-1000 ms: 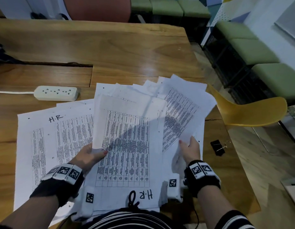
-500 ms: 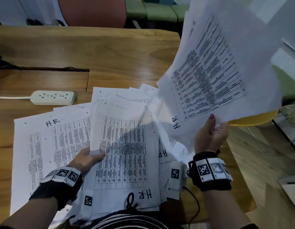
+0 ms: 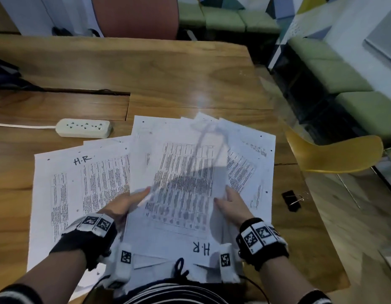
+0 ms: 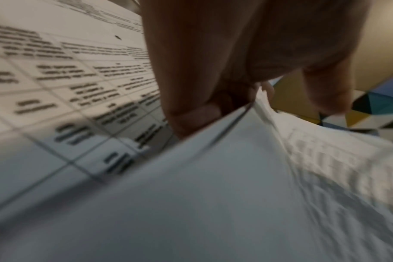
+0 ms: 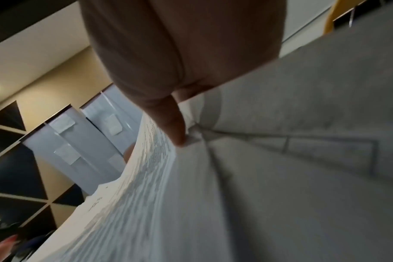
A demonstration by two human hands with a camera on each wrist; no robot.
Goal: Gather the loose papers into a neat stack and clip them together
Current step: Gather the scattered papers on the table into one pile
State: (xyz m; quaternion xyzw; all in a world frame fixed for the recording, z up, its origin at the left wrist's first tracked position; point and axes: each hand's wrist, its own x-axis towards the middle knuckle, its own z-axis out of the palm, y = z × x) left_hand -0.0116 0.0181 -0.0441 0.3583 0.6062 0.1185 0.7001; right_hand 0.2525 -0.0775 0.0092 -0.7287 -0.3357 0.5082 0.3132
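On the wooden table (image 3: 190, 69), printed papers (image 3: 96, 176) lie fanned and overlapping near the front edge. The left hand (image 3: 126, 202) and right hand (image 3: 230, 205) each grasp a side of the top sheets (image 3: 181, 194). A black binder clip (image 3: 292, 200) lies to the right, apart from the papers.

right hand (image 5: 180, 58) up top of the frame, thumb (image 5: 168, 120) pinching a sheet, papers (image 5: 280, 177) filling the lower right, blurry print, triangle-pattern wall (image 5: 13, 168) on the left
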